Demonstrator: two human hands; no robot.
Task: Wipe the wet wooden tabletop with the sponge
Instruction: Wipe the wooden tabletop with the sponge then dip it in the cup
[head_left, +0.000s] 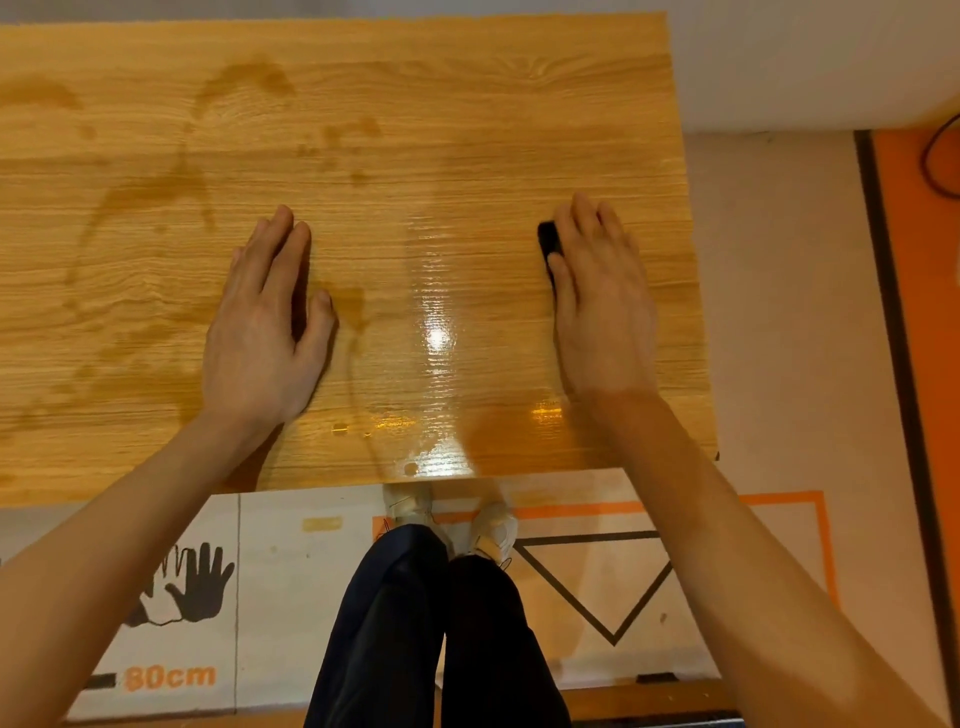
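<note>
Wet glare patch (436, 338) at tabletop (467, 104) near edge, left hand (262, 332) flat, fingers together, empty, right hand (597, 301) flat, pressing dark sponge (548, 241) near right edge, damp stains (244, 83) toward far left corner.

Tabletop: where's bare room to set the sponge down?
Free: between the left hand and right hand, and the whole far half of the tabletop. Occupied only under the hands; the sponge is under the right.
</note>
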